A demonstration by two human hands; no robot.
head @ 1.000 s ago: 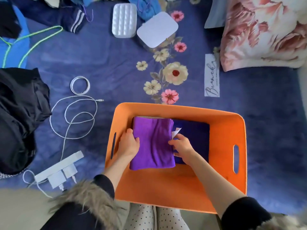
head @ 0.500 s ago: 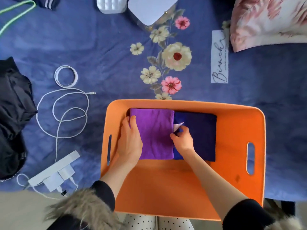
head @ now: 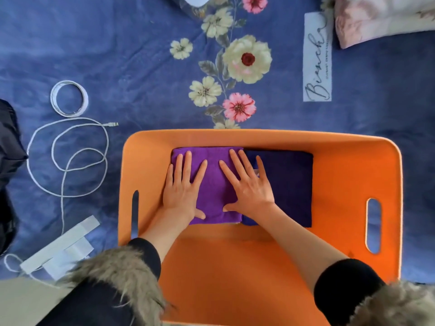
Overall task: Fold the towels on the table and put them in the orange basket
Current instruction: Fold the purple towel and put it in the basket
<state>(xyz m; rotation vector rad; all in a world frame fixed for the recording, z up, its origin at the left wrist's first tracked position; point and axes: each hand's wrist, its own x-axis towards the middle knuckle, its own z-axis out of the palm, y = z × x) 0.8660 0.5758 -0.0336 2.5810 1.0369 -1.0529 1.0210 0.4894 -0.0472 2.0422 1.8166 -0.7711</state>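
The orange basket [head: 341, 165] stands on the blue floral blanket, close to me. Inside it, at the far side, a folded bright purple towel [head: 213, 182] lies next to a folded dark navy towel [head: 288, 184] on its right. My left hand [head: 182, 191] lies flat on the purple towel's left part, fingers straight and spread. My right hand [head: 247, 184] presses flat over the seam where the two towels meet, fingers straight.
A white cable [head: 68, 158] loops over the blanket left of the basket, with a coiled cable [head: 69, 98] above it and a white power strip [head: 61, 247] at the near left. Dark clothing [head: 8, 172] sits at the left edge. A floral pillow [head: 386, 17] lies far right.
Both hands have let go of the purple towel's edges and now lie flat on top of it with straight fingers. The white tag between the towels is covered. The camera moved closer.
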